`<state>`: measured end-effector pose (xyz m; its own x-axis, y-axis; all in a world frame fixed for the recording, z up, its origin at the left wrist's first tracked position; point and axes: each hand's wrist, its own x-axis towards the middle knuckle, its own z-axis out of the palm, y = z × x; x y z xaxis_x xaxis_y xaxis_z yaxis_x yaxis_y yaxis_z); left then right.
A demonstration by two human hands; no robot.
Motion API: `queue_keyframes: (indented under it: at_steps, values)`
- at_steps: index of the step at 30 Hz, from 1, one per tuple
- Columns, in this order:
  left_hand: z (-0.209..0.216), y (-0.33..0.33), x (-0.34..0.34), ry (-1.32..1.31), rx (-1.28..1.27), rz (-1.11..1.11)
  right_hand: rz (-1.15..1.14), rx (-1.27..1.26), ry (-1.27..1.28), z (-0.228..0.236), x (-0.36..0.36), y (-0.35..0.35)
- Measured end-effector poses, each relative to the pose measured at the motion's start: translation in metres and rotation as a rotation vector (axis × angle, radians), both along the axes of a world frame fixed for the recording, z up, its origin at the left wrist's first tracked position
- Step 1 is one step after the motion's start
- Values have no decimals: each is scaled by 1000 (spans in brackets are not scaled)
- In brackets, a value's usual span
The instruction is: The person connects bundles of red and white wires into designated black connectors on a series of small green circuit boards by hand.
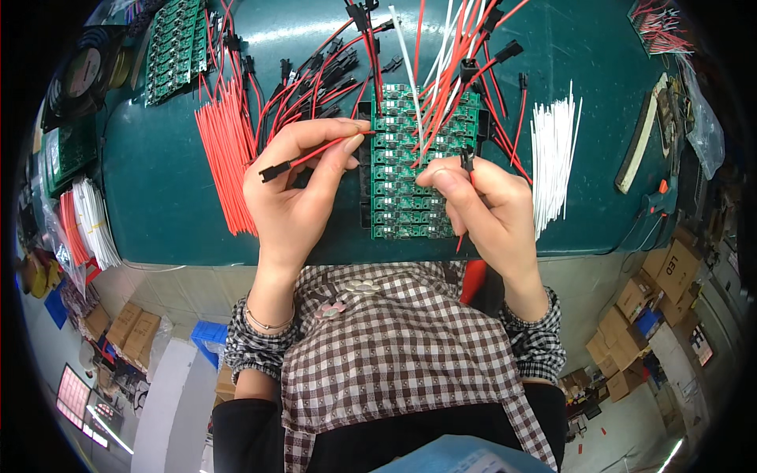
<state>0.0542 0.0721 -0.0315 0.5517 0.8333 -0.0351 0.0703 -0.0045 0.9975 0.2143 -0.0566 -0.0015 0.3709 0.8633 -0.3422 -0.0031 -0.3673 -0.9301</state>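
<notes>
A panel of green circuit boards (386,189) lies in front of me on a black holder, with red and white wires rising from its upper part. My left hand (296,177) is at its left edge, thumb and forefinger pinching a red wire lead (315,150). The lead's black connector hangs out over the palm, and its other end points at the boards. Over the panel's right side, my right hand (485,201) is closed round another wire lead (467,160) with a black connector; a red wire end shows below the fingers.
A bundle of red wires (225,158) lies left of the panel, white wires (553,162) right of it. Black-connector leads (323,79) are heaped behind. More green boards (177,47) and a fan (79,75) stand far left. A hot glue gun (658,201) sits at the right edge.
</notes>
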Motion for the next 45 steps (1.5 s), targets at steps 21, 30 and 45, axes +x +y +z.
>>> queue_keyframes:
  at_steps: [21, 30, 45]
  values:
    - [-1, 8, -3, -62, 27, -117, -13, 5, 19, -1, -1, 0]
    - [3, 10, -4, -19, 26, -113, -5, 29, 12, -1, -3, 1]
    - [4, 17, 18, 153, 138, -115, -1, 1, 37, -2, -2, 0]
